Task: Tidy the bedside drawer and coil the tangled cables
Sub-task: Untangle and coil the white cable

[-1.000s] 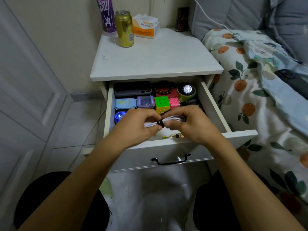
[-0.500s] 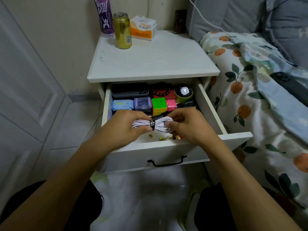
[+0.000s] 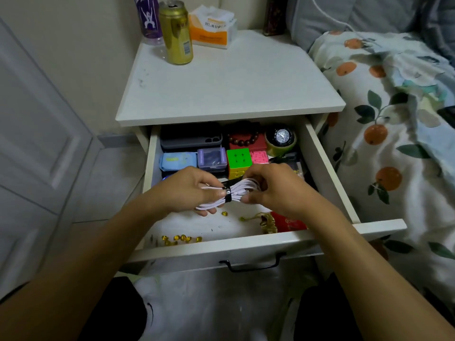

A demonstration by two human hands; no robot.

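Both hands have lifted the cable bundle a touch and the small yellow beads (image 3: pixel 181 238) by the drawer's front wall now show beneath them. Left hand (image 3: pixel 189 190) curls its fingers round one end of the white cable (image 3: pixel 242 190), right hand (image 3: pixel 269 187) pinches the other end, and a black strap (image 3: pixel 227 193) cinches the coil at its middle, right between the two hands. That bundle hangs above the middle of the open drawer (image 3: pixel 246 247), clear of its floor. Behind the hands, along the drawer's back, sit a dark phone case (image 3: pixel 190 139), a blue case (image 3: pixel 178 159), a purple box (image 3: pixel 212 157), a green puzzle cube (image 3: pixel 238 157), a bead bracelet (image 3: pixel 243 139) and a watch (image 3: pixel 280 136). A red packet (image 3: pixel 289 222) lies in the drawer's front right corner. Up on the tabletop (image 3: pixel 231 82) behind the drawer stands a gold can (image 3: pixel 176 33).
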